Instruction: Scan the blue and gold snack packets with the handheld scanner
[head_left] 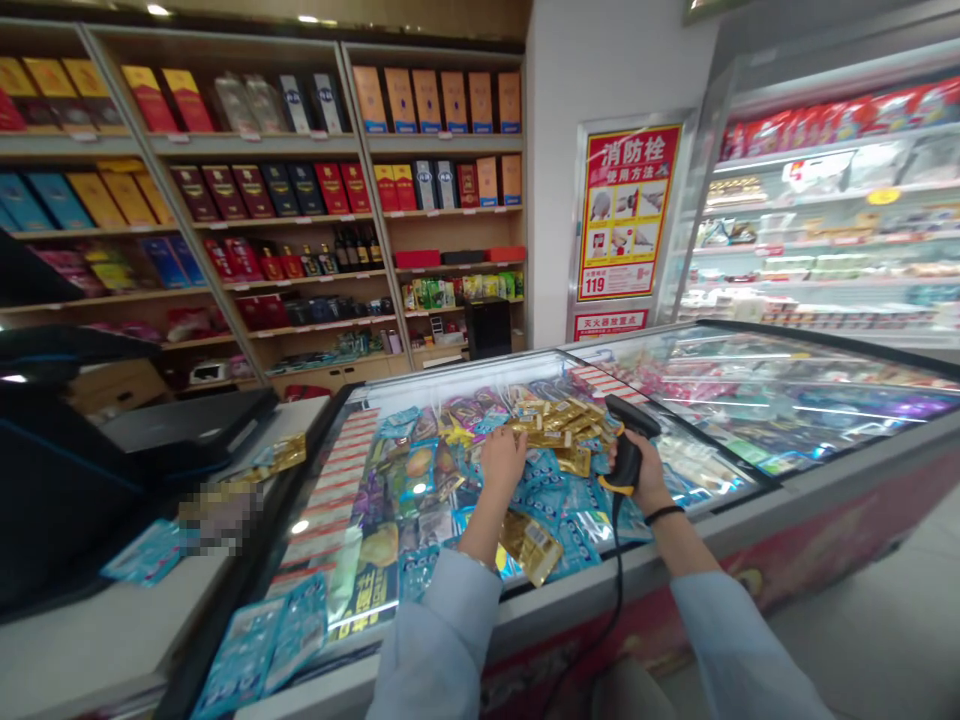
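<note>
My right hand is wrapped round the grip of a black and yellow barcode scanner, its head aimed at a heap of gold packets on the glass lid of a chest freezer. My left hand reaches into the gold packets with fingers curled on one of them. Blue packets lie spread under and around both hands. The scanner's black cable hangs down over the freezer's front edge.
A counter on the left carries a black till screen, a blue packet and gold packets. Shelves of boxed goods line the back wall. An open chiller stands at the right, with a red fire-hydrant poster beside it.
</note>
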